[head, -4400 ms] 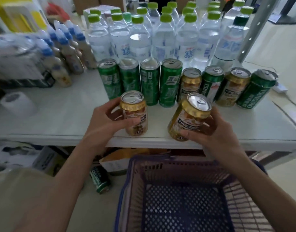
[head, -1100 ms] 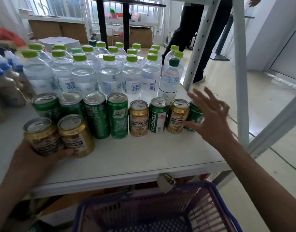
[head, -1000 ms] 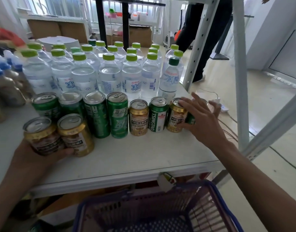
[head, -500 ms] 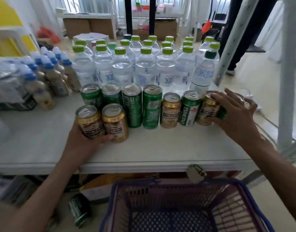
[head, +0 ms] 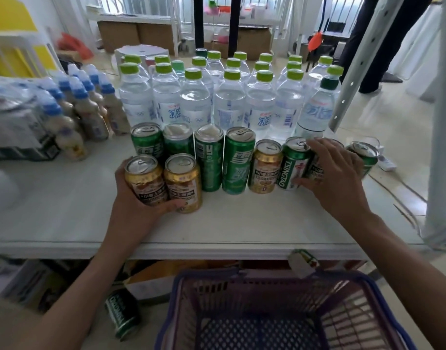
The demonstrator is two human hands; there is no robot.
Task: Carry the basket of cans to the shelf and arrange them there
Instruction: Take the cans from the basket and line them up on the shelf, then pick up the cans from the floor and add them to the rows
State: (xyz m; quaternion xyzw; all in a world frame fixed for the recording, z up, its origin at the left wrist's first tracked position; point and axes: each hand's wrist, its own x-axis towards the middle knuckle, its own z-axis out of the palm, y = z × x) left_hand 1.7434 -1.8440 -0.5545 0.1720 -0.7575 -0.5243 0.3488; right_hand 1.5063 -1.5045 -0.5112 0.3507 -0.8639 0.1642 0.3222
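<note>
On the shelf, our left hand wrapped two gold cans; our right hand clasped another gold can beside the Tsingtao can. The basket sat below.

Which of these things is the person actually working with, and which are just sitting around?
Part of the job:
- two gold cans in the left hand
- row of cans, right hand on it
- basket
- shelf

Just lying about:
- water bottles
- blue-capped bottles
- green can on the floor
</note>
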